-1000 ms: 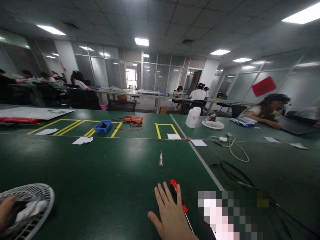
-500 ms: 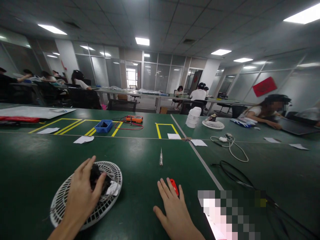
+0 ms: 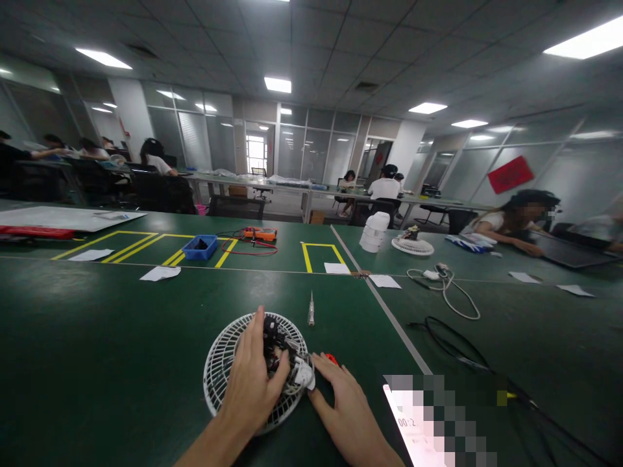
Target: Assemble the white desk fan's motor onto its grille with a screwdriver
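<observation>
My left hand (image 3: 253, 379) is closed around the black motor (image 3: 273, 337) at the middle of a round white fan grille (image 3: 219, 363), thumb on the near right side and fingers on the left. Loose wires and a white piece (image 3: 302, 374) stick out at the grille's right side. My right hand (image 3: 345, 405) lies low at that right edge, fingers stretched out and thumb apart, its tips at the rim and the white piece. A red object (image 3: 331, 359) shows only partly behind my right fingers. Farther off, a clear-handled screwdriver (image 3: 311, 311) lies on the green table.
A blue bin (image 3: 200, 247) and an orange multimeter (image 3: 260, 233) with red leads stand at the back. To the right are a white cable (image 3: 452, 292), a black cable (image 3: 467, 347) and a lit phone (image 3: 411, 421). Another person (image 3: 511, 224) sits at the far right.
My left hand has brought the fan grille and motor to the right, next to my right hand. My right hand has turned slightly toward the grille and now covers more of the red object.
</observation>
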Demonstrator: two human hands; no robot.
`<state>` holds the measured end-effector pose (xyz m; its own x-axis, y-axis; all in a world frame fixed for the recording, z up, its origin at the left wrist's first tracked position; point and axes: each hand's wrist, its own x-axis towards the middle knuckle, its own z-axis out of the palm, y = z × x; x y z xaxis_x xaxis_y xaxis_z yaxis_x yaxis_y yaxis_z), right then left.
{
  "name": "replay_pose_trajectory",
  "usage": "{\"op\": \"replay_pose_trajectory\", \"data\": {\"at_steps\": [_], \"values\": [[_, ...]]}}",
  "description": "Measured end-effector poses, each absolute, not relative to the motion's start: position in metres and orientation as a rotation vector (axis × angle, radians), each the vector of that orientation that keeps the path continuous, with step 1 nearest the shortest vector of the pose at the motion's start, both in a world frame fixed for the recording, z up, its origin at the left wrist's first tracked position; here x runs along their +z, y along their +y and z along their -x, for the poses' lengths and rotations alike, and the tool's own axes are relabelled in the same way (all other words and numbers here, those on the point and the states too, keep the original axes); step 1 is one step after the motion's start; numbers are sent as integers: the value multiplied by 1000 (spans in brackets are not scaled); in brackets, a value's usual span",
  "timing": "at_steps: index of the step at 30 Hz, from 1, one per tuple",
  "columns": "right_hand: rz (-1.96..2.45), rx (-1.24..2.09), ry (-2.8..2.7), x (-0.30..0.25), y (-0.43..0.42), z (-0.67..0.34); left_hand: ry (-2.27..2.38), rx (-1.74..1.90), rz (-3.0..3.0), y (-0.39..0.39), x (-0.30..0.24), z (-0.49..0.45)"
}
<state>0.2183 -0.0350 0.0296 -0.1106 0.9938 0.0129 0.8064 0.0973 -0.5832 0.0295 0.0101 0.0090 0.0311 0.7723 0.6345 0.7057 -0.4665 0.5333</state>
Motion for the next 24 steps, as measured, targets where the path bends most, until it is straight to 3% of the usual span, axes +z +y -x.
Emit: {"op": "replay_pose_trajectory", "data": {"at_steps": [11, 18, 24], "values": [[1727, 572, -1973, 32, -33, -226, 1633, 1502, -2231, 10, 7, -41], [1388, 160, -1754, 28, -38, -233, 1579, 1556, -2369, -15, -5, -34], [1074, -54, -1951, 20, -53, -214, 1471, 1503, -2574, -38, -39, -36]]}}
